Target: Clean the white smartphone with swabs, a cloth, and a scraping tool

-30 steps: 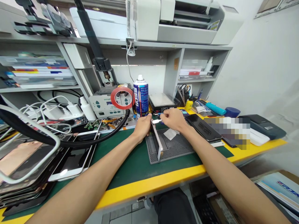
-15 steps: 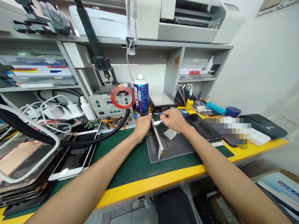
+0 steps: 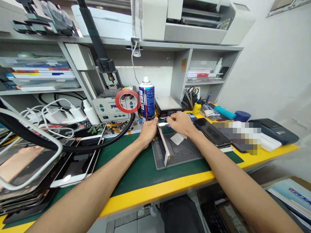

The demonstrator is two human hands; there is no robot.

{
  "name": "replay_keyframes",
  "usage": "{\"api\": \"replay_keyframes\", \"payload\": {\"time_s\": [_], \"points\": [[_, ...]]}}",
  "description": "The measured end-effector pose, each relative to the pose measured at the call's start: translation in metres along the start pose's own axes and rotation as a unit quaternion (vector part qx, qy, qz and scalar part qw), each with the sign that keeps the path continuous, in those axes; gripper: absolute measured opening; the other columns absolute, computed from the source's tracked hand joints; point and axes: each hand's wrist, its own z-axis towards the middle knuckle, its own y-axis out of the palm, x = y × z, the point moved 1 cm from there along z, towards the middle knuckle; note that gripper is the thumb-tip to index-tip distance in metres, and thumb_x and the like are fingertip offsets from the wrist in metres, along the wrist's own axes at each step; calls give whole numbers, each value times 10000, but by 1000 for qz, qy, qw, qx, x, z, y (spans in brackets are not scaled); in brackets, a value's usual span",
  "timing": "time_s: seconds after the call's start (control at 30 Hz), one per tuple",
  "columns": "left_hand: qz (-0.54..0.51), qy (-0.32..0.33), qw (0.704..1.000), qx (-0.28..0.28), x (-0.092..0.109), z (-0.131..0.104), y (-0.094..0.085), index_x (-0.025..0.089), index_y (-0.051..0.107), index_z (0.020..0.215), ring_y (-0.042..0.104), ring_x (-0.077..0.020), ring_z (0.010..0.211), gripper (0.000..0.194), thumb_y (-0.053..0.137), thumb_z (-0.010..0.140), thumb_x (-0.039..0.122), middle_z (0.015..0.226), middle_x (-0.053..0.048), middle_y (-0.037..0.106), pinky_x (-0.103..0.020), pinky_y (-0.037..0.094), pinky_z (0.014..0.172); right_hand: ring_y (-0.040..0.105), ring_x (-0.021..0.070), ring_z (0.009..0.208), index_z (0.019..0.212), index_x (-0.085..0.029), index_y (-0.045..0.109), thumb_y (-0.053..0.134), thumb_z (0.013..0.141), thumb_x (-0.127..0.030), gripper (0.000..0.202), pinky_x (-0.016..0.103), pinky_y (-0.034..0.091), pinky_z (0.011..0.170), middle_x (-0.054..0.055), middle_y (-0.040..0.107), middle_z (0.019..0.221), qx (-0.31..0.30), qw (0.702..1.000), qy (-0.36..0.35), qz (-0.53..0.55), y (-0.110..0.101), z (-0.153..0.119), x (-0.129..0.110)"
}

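Observation:
My left hand (image 3: 148,132) is closed around the far end of a phone (image 3: 165,147) with a pale metal frame. The phone stands on its long edge on a grey perforated mat (image 3: 191,153), its near end toward me. My right hand (image 3: 181,123) is closed on what looks like a toothbrush (image 3: 163,124). Its white head lies at the phone's upper edge, near my left fingers; most of the handle is hidden in my fist. A crumpled white wipe (image 3: 178,138) lies on the mat, below my right hand.
Behind my hands stand a blue spray can (image 3: 147,100) and a red tape roll (image 3: 127,101). A black hose (image 3: 107,149) arcs across the left side, over stacked phones and tablets (image 3: 26,174). More phones (image 3: 212,132) lie right of the mat. The yellow table edge (image 3: 155,194) runs in front.
My right hand has shifted slightly, and the white brush head has moved up and away along the phone's upper edge. My left hand and the phone stay in place.

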Motion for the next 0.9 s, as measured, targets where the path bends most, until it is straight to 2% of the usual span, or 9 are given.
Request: {"api": "replay_keyframes", "payload": {"time_s": [0.17,0.37,0.47,0.6,0.77,0.9], "points": [[-4,3,1000,-6,3,-2,0,170,550,608,347,-85,284,452,435,927,470,412,24,450,-206,259,302,232,105,508,437,-181,407,469,746,-274,329,280,180,527,-27,339,466,-36,997,-49,46,-2,-2,-2],[-2,1,1000,-4,6,-4,1,173,550,596,341,-91,274,452,437,920,468,381,34,406,-208,251,296,212,98,513,433,-177,387,491,715,-242,308,280,172,527,-41,287,471,-39,994,-74,69,-2,-4,-4],[-1,1,1000,-4,4,-2,1,174,550,612,345,-87,282,446,435,925,470,413,25,446,-209,252,305,228,100,494,441,-174,433,471,779,-274,355,285,171,529,-30,339,460,-12,998,-55,40,-2,-3,-3],[3,-1,1000,-2,-1,0,0,178,555,628,356,-91,296,445,440,923,492,434,13,474,-216,254,312,328,119,479,484,-170,529,412,876,-363,452,288,186,533,12,473,479,11,1000,-13,-7,-1,-1,-2],[6,-2,1000,1,-3,2,0,187,557,622,374,-107,310,455,447,918,515,394,26,412,-216,254,316,375,134,486,507,-173,552,407,891,-387,463,285,196,530,36,542,510,25,999,5,-33,-1,1,-2],[5,-1,1000,0,-2,1,0,185,554,621,374,-104,310,463,448,915,527,403,22,428,-215,252,318,375,136,492,506,-174,552,423,875,-387,445,284,198,531,36,537,507,22,999,9,-34,-1,1,-2]]}}
